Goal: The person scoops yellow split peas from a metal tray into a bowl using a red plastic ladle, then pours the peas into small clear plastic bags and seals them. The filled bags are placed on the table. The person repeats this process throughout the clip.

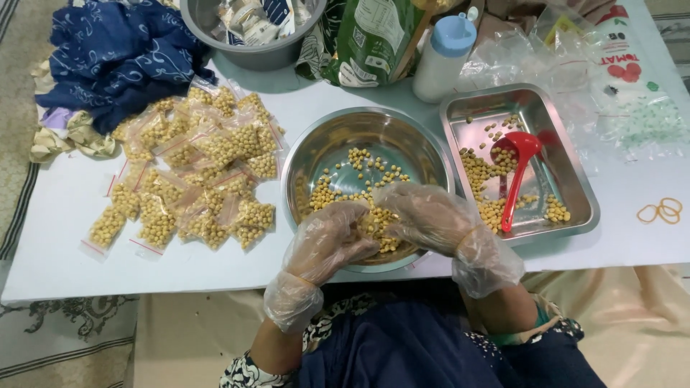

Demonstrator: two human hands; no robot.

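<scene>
Both my hands wear clear plastic gloves and meet over the near rim of a round steel bowl that holds loose yellow beans. My left hand is curled, fingers bunched among the beans; whether it holds a small bag is hidden by the glove. My right hand reaches in from the right, its fingertips touching the left hand's over the beans.
A heap of small clear bags filled with beans lies left of the bowl. A rectangular steel tray with beans and a red scoop sits on the right. Behind stand a white bottle, a grey bowl, a green packet, plastic bags. Rubber bands lie far right.
</scene>
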